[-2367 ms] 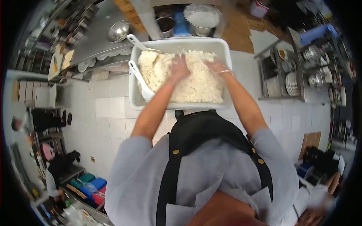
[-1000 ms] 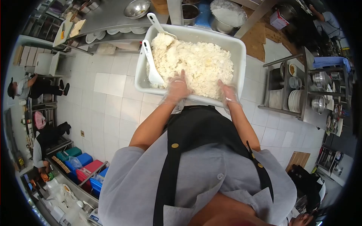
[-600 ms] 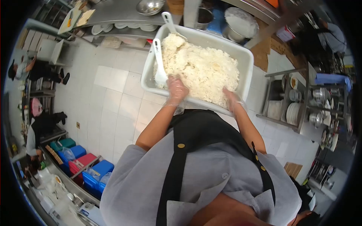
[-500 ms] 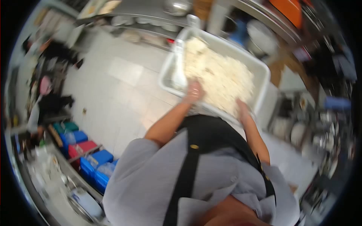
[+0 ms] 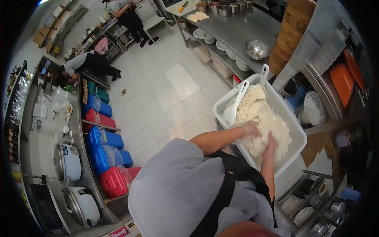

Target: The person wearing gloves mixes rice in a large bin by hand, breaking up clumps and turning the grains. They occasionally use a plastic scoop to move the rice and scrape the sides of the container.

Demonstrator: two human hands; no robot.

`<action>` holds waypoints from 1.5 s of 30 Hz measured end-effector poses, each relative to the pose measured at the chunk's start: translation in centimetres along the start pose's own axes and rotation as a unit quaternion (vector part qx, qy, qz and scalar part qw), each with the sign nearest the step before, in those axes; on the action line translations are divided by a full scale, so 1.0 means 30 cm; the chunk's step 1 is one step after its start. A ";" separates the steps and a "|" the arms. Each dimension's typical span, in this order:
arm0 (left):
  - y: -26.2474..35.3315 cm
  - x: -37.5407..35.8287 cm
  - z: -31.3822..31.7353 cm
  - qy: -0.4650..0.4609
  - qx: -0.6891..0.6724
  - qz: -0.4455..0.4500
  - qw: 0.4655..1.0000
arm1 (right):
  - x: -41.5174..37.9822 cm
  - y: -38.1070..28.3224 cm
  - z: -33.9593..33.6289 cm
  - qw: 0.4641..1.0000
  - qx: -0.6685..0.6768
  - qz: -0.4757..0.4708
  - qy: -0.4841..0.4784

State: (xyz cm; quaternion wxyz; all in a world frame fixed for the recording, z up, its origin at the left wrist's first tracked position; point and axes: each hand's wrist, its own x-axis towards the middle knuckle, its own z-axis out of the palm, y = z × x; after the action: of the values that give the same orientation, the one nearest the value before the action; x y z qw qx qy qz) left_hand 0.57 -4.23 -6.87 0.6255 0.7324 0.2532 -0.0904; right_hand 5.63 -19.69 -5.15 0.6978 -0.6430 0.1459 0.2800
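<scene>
Rice (image 5: 256, 112) in white tub (image 5: 299, 139), under L hand (image 5: 250, 129) & R hand (image 5: 269, 145). Tub long axis approx L–R; L hand nearer paddles (image 5: 230, 114), tub's L end. Fingers part-bent; grip on rice: can't tell.

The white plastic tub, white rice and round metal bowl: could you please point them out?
White plastic tub (image 5: 285, 112), head view: inner wall.
White rice (image 5: 269, 117), head view: upper surface.
Round metal bowl (image 5: 256, 49), head view: inside.

The pale, cream-white rice (image 5: 272, 114) forms a lumpy, loosely clumped mass with a rough, uneven top, mounded near the far end. It lies spread inside 1 deep white rectangular tub (image 5: 299, 138) with rounded corners, open side up.
</scene>
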 end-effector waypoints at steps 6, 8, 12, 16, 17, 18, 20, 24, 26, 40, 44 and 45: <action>0.196 -0.030 0.029 -0.032 -0.077 0.023 0.996 | 0.239 -0.104 -0.191 0.918 -0.268 -0.212 -0.200; 0.244 -0.047 0.004 -0.091 -0.080 0.009 0.993 | 0.140 -0.193 -0.205 0.912 -0.310 -0.221 -0.151; 0.281 -0.046 -0.012 -0.094 -0.060 0.033 0.993 | -0.024 -0.403 -0.192 0.812 -0.507 -0.164 -0.237; 0.299 -0.014 -0.060 -0.125 -0.209 0.039 0.969 | -0.026 -0.335 -0.195 0.799 -0.518 -0.263 -0.154; 0.310 -0.025 -0.060 -0.126 -0.306 0.031 0.943 | -0.047 -0.327 -0.182 0.813 -0.481 -0.290 -0.151; 0.319 -0.025 -0.056 -0.146 -0.335 0.014 0.931 | -0.079 -0.330 -0.156 0.825 -0.444 -0.317 -0.149; 0.327 -0.024 -0.050 -0.182 -0.393 -0.023 0.901 | -0.089 -0.324 -0.109 0.899 -0.299 -0.247 -0.203; 0.316 0.016 -0.032 -0.149 -0.138 0.015 0.979 | 0.004 -0.228 -0.054 0.954 -0.082 -0.144 -0.249; 0.290 -0.028 -0.068 -0.151 -0.042 0.017 0.987 | 0.006 -0.228 -0.028 0.952 -0.133 -0.098 -0.257; -0.016 0.064 -0.024 -0.009 0.415 0.147 0.898 | 0.057 -0.011 -0.035 0.656 -0.640 -0.377 -0.132; 0.093 0.055 -0.109 -0.013 0.235 0.185 0.954 | 0.027 -0.119 -0.103 0.883 -0.354 -0.248 -0.184; 0.112 0.070 -0.129 -0.027 0.181 0.213 0.960 | 0.003 -0.186 -0.099 0.942 -0.246 -0.099 -0.204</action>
State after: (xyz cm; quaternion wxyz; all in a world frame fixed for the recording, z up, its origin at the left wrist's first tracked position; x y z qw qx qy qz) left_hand 3.29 -0.25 -4.12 0.4938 0.8677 0.0541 -0.0189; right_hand 9.41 -22.67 -1.02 0.5569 -0.7350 -0.1376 0.3614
